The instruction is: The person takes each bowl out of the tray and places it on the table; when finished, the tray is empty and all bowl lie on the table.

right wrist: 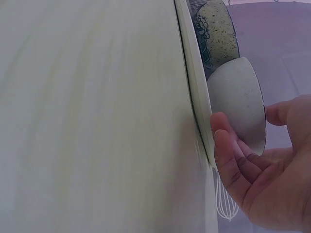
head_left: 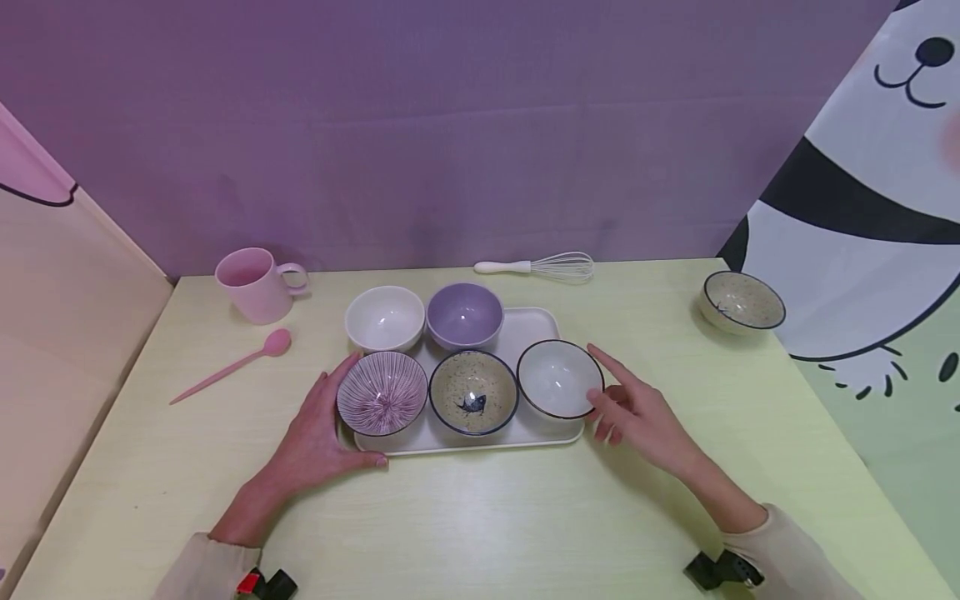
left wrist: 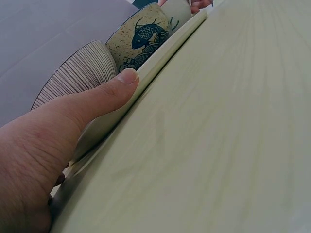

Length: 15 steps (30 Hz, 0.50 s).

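Note:
A white tray (head_left: 528,325) holds a white bowl (head_left: 385,317), a purple bowl (head_left: 465,315), a striped bowl (head_left: 382,392), a speckled fish bowl (head_left: 474,392) and a dark-rimmed white bowl (head_left: 558,379). My left hand (head_left: 318,437) grips the tray's left front corner beside the striped bowl; its thumb lies along the front rim in the left wrist view, its other fingers mostly hidden. At the right end, my right hand (head_left: 645,421) touches the dark-rimmed bowl (right wrist: 235,99) with extended fingers, other fingers bent beside the tray edge (right wrist: 197,80).
A pink mug (head_left: 258,287) and a pink spoon (head_left: 243,362) are on the left of the table (head_left: 465,525). Behind the tray lies a whisk (head_left: 536,267). Another speckled bowl (head_left: 742,302) stands at the far right edge.

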Tool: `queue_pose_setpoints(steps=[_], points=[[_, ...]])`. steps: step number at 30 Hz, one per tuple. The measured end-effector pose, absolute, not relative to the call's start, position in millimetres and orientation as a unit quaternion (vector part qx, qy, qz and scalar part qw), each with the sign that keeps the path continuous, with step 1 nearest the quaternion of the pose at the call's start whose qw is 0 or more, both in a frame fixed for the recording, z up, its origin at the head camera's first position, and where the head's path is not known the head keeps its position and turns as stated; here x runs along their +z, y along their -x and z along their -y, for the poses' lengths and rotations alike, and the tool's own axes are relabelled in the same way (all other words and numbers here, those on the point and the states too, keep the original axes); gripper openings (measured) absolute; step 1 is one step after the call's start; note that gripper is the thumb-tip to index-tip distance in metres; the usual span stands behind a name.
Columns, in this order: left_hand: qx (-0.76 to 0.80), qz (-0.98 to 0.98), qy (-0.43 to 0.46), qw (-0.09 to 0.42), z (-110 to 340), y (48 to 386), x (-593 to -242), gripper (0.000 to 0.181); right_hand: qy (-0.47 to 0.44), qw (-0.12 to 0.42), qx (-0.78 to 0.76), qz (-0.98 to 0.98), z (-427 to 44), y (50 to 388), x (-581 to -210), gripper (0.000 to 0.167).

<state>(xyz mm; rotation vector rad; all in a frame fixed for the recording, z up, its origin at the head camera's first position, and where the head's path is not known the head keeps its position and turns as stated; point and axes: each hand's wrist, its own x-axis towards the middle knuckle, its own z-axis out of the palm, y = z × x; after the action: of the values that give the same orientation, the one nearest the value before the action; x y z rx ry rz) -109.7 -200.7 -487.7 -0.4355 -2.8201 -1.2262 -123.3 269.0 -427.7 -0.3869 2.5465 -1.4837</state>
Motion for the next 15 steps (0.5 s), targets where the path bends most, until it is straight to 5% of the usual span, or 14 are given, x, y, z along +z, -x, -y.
queue_pose_setpoints(steps=[15], points=[[-0.399,0.907,0.133,0.011,200.3,110.0,-487.6,0.152,0.075,0.119,-0.569,-0.81,-265.0,126.3,-427.4,0.072]])
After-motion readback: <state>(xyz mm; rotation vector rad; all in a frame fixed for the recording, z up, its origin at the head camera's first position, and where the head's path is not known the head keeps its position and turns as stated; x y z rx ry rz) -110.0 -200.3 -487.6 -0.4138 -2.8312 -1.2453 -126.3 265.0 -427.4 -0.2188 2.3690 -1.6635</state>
